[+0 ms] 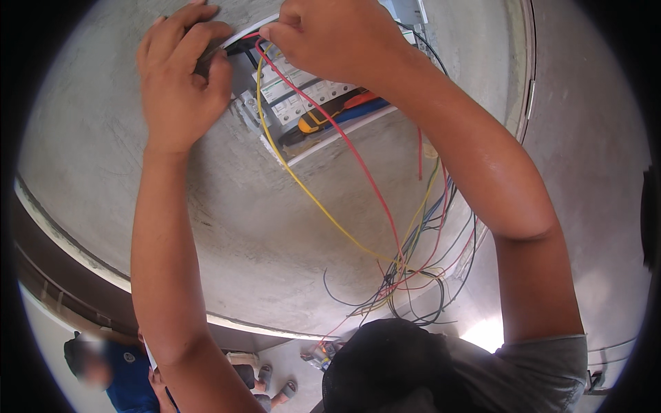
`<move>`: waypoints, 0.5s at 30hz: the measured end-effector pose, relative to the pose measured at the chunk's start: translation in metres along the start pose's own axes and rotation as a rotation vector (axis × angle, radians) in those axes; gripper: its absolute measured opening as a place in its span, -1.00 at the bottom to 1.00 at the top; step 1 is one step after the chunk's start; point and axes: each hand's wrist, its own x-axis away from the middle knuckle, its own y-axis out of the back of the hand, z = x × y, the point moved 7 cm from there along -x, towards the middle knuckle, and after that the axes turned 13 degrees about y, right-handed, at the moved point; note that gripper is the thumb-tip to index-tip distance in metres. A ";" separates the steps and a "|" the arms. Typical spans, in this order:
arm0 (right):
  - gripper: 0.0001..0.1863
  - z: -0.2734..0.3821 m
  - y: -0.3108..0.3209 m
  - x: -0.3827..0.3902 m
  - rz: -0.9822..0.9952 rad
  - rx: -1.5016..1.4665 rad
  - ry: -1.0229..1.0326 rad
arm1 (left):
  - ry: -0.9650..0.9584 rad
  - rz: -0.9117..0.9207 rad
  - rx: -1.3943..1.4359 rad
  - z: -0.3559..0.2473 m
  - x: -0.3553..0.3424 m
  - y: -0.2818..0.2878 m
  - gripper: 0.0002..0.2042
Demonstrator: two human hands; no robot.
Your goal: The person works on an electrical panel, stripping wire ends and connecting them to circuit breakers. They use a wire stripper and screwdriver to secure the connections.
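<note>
My left hand is raised to the top of an open electrical box set in a grey concrete wall, fingers curled round a dark tool or cable end at the box's upper left. My right hand is closed on the ends of a red wire and a yellow wire at the row of white circuit breakers. Both wires hang in long loops down to a bundle of coloured wires. A screwdriver with a yellow, black and orange handle lies in the box under the breakers.
The grey concrete wall fills most of the view. Another person in a blue shirt sits low at the bottom left. A dark-capped head and grey sleeve show at the bottom. Small items lie on the floor.
</note>
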 end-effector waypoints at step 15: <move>-0.65 0.002 0.009 -0.010 0.257 0.118 -0.093 | 0.019 -0.032 0.031 -0.010 -0.003 0.004 -0.72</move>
